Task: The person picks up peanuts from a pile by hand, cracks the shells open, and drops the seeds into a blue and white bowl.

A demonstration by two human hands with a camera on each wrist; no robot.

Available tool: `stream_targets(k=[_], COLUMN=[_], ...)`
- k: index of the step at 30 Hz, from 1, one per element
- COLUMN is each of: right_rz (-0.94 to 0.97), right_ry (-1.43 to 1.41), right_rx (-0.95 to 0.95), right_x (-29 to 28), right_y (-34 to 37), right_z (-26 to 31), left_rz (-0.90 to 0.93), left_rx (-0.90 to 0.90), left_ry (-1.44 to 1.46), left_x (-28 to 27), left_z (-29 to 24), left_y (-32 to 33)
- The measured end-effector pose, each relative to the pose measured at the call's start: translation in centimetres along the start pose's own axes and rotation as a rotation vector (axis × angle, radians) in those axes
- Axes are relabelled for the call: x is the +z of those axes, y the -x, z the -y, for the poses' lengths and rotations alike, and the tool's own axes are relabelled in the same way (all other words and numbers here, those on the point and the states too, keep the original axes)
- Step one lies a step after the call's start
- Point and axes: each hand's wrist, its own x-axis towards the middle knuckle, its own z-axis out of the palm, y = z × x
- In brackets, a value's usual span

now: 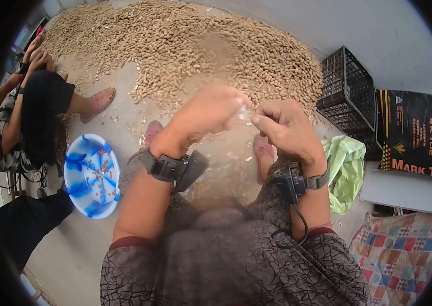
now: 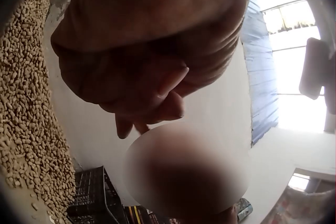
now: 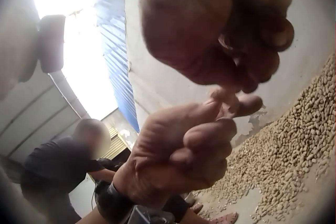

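My left hand and right hand meet fingertip to fingertip in front of my body, above the floor. Between them is a small pale peanut, blurred in the head view. The left hand pinches it between thumb and forefinger, seen in the right wrist view. From above, the right hand pinches at the same peanut with curled fingers. In the left wrist view the left hand is dark and hides the peanut.
A wide heap of unshelled peanuts covers the floor ahead. At left stands a blue-and-white basin with reddish kernels, near a seated person. To the right are a black crate, a green bag and a black printed sack.
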Motion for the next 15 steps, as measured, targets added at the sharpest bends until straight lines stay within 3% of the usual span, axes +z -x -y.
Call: stream_targets(k=[1, 2, 4, 15], right_rz=[0.136, 0.132, -0.062, -0.173], right_ry=[-0.073, -0.073, -0.506, -0.519], right_rx=[0.099, 0.103, 0.371, 0.44], right_x=[-0.4, -0.4, -0.3, 1.7], right_y=[-0.1, -0.1, -0.1, -1.1], right_z=[0.5, 1.3, 3.0, 1.1], left_rz=[-0.002, 0.003, -0.002, 0.024], left_rx=[0.005, 0.005, 0.089, 0.229], left_ry=[0.078, 0.077, 0.136, 0.047], left_x=[-0.2, 0.0, 0.7, 3.9], left_z=[-0.3, -0.5, -0.6, 0.6], left_y=[0.1, 0.2, 0.4, -0.7])
